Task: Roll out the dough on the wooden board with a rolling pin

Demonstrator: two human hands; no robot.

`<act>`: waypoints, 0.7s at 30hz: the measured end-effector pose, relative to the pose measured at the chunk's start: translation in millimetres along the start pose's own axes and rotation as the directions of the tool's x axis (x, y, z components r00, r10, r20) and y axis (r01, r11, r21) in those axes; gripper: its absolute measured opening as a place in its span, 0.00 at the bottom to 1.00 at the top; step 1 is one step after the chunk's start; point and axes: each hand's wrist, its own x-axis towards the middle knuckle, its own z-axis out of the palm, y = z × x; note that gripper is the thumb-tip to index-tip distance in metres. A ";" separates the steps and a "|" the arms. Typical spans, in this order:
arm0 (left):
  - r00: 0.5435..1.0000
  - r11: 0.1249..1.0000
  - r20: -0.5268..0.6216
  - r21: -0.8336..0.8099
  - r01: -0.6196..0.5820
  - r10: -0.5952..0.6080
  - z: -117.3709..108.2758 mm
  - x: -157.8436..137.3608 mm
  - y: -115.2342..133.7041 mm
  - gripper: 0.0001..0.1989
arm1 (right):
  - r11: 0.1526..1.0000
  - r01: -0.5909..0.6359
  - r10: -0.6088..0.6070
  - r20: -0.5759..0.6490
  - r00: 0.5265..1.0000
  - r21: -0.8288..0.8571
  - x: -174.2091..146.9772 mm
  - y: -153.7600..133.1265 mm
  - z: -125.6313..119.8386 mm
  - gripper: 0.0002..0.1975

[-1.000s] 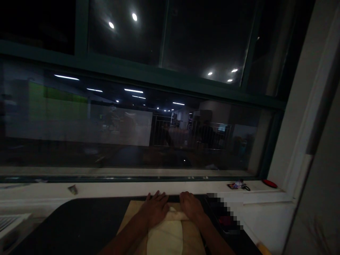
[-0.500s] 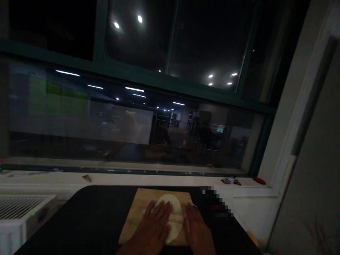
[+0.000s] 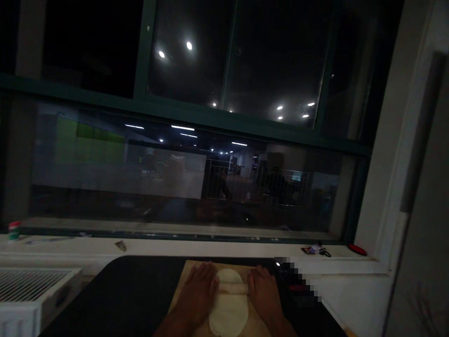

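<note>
A pale rolling pin (image 3: 233,288) lies crosswise over a flat, oval sheet of dough (image 3: 228,314). On its left end rests my left hand (image 3: 198,290), fingers together and bent over the pin. The right end is under my right hand (image 3: 264,290), which is closed over it in the same way. Both palms face down, and they hide the pin's ends. The dough shows above and below the pin, on a wooden board (image 3: 179,286).
The board lies on a black table (image 3: 112,295). A pixelated dark object (image 3: 298,281) sits right of my right hand. Behind is a windowsill (image 3: 217,248) with a red-topped container (image 3: 14,230), small items (image 3: 315,249) and a red round object (image 3: 357,249). A white radiator (image 3: 35,285) stands left.
Both hands and the rolling pin have moved forward over the dough, toward its far end. More dough shows on the near side. The view has shifted slightly.
</note>
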 end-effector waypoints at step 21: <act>0.959 0.955 -0.005 0.092 0.284 -0.284 22.9 107.5 -40.4 0.33 | 0.993 -0.089 0.065 0.254 0.965 0.082 125.0 5.7 69.9 0.21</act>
